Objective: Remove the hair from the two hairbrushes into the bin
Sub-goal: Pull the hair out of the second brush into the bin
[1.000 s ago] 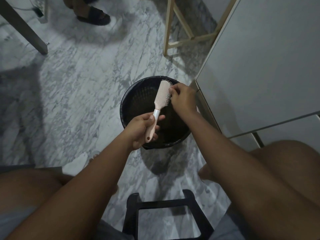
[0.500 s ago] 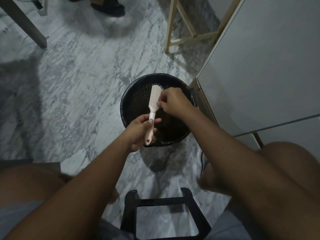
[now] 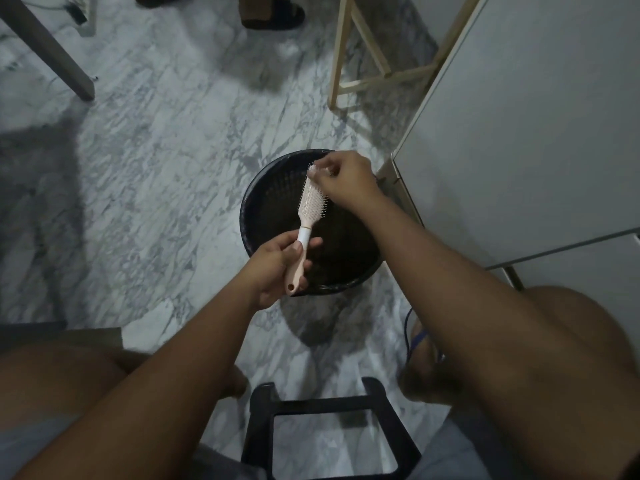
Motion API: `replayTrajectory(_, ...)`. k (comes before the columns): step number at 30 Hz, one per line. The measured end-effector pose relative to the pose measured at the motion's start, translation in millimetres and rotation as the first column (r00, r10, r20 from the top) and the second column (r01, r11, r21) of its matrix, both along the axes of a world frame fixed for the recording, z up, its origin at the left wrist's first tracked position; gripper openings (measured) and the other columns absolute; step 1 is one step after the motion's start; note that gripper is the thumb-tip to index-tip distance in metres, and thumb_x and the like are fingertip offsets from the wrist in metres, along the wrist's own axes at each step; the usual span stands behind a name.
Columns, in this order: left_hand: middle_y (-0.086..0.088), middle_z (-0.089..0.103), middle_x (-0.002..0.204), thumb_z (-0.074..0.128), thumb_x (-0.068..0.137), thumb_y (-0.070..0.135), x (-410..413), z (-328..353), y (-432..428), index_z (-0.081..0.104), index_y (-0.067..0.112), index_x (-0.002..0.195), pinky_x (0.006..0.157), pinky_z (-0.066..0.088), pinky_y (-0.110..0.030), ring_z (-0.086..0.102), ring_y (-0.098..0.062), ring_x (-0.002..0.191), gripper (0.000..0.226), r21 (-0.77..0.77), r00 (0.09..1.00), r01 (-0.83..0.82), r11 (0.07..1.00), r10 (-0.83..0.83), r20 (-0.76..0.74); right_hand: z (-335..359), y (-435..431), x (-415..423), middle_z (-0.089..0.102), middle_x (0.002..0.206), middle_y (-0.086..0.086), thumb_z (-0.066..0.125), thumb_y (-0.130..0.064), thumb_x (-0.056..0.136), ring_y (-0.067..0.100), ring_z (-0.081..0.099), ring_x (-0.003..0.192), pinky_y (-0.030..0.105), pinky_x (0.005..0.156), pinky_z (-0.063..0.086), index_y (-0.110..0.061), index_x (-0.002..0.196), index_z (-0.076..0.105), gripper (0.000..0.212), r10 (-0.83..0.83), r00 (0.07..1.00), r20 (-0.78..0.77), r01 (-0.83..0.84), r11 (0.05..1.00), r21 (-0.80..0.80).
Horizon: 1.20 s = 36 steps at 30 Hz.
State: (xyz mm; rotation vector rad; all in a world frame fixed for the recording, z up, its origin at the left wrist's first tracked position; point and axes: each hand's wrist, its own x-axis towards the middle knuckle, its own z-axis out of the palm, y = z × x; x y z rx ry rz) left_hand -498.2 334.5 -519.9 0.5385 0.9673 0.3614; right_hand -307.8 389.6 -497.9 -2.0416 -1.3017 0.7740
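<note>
While the black stool stands nearest, between the knees, the left hand grips the handle of the hairbrush over the near rim of the bin. The brush's long axis runs away from the person, leaning slightly right, with its head above the bin's opening. At the far tip the right hand pinches the bristles with curled fingers; whether hair lies between them is too small to tell. Anything pulled free should likely drop straight into the bin. A white cabinet crowds the bin's right side; the marble floor leaves open room on the left.
</note>
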Motion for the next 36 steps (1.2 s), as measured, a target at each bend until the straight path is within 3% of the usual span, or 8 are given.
replayTrajectory(5, 0.000, 0.072, 0.118, 0.038, 0.107, 0.012, 1, 4, -2, 0.053, 0.010, 0.135, 0.052, 0.044, -0.027, 0.056, -0.012, 0.066, 0.032, -0.024, 0.998, -0.027, 0.999, 0.028, 0.053, 3, 7, 6, 0.075, 0.079, 0.002, 0.067, -0.031, 0.093, 0.015, 0.070, 0.074, 0.023, 0.066, 0.049, -0.010, 0.086, 0.078, 0.025, -0.120, 0.993, 0.004, 0.120, 0.992, 0.032)
replayTrajectory(8, -0.002, 0.071, 0.116, 0.038, 0.107, 0.013, 1, 5, 0, 0.054, 0.008, 0.136, 0.051, 0.044, -0.027, 0.055, -0.012, 0.066, 0.032, -0.063, 0.994, -0.072, 0.995, 0.077, 0.073, 1, 4, 7, 0.076, 0.081, 0.010, 0.057, -0.026, 0.101, 0.020, 0.072, 0.058, 0.027, 0.049, 0.058, -0.004, 0.091, 0.070, 0.026, -0.308, 0.908, -0.283, 0.319, 0.948, -0.009)
replayTrajectory(14, -0.003, 0.069, 0.122, 0.038, 0.107, 0.013, -1, 4, 8, 0.054, 0.008, 0.135, 0.050, 0.042, -0.028, 0.054, -0.013, 0.067, 0.033, -0.075, 0.994, -0.093, 0.993, 0.097, 0.052, -8, -26, -4, 0.069, 0.102, 0.007, 0.076, -0.018, 0.088, 0.011, 0.068, 0.082, 0.033, 0.064, 0.064, -0.002, 0.117, 0.063, 0.035, -0.049, 0.892, -0.449, -0.002, 0.994, -0.112)
replayTrajectory(20, -0.006, 0.063, 0.118, 0.037, 0.107, 0.012, -1, 2, 7, 0.057, 0.008, 0.129, 0.051, 0.041, -0.027, 0.053, -0.012, 0.065, 0.030, -0.098, 0.994, -0.071, 0.993, 0.078, 0.071, -10, -22, 1, 0.075, 0.081, 0.013, 0.079, -0.015, 0.085, 0.016, 0.071, 0.067, 0.028, 0.068, 0.062, 0.001, 0.095, 0.074, 0.020, 0.007, 0.942, -0.336, -0.034, 0.997, -0.073)
replayTrajectory(26, -0.004, 0.066, 0.116, 0.037, 0.107, 0.014, -6, -4, 3, 0.057, 0.006, 0.131, 0.053, 0.040, -0.025, 0.052, -0.010, 0.066, 0.033, -0.160, 0.987, -0.078, 0.984, 0.099, 0.124, -14, -20, 17, 0.071, 0.080, 0.009, 0.064, -0.012, 0.097, 0.013, 0.066, 0.064, 0.023, 0.063, 0.061, 0.001, 0.092, 0.070, 0.015, -0.289, 0.804, -0.519, 0.297, 0.952, -0.070)
replayTrajectory(30, -0.003, 0.068, 0.123, 0.037, 0.107, 0.014, -6, -8, 2, 0.054, 0.008, 0.134, 0.053, 0.046, -0.027, 0.056, -0.011, 0.068, 0.033, -0.180, 0.986, -0.114, 0.977, 0.134, 0.100, -35, -26, 24, 0.071, 0.108, 0.016, 0.053, 0.000, 0.099, 0.021, 0.072, 0.089, 0.017, 0.070, 0.059, 0.003, 0.116, 0.066, 0.022, -0.270, 0.893, -0.360, 0.242, 0.962, -0.123)
replayTrajectory(34, -0.006, 0.062, 0.103, 0.036, 0.107, 0.011, 1, 1, 1, 0.059, 0.005, 0.124, 0.050, 0.043, -0.024, 0.051, -0.010, 0.063, 0.030, -0.173, 0.994, -0.034, 0.984, 0.052, 0.100, -48, -31, 18, 0.050, 0.147, 0.013, 0.070, -0.004, 0.086, 0.023, 0.051, 0.131, 0.028, 0.107, 0.044, -0.017, 0.155, 0.031, 0.080, 0.114, 0.991, -0.066, -0.120, 0.988, -0.095)
replayTrajectory(36, -0.004, 0.064, 0.096, 0.037, 0.106, 0.010, 4, 7, -1, 0.058, 0.005, 0.125, 0.049, 0.043, -0.024, 0.050, -0.010, 0.061, 0.029, -0.166, 0.993, 0.019, 0.986, 0.001, 0.115, -48, -28, 14, 0.046, 0.150, 0.014, 0.074, -0.006, 0.082, 0.025, 0.048, 0.135, 0.032, 0.112, 0.040, -0.014, 0.157, 0.025, 0.089, 0.145, 0.989, -0.031, -0.146, 0.988, -0.053)
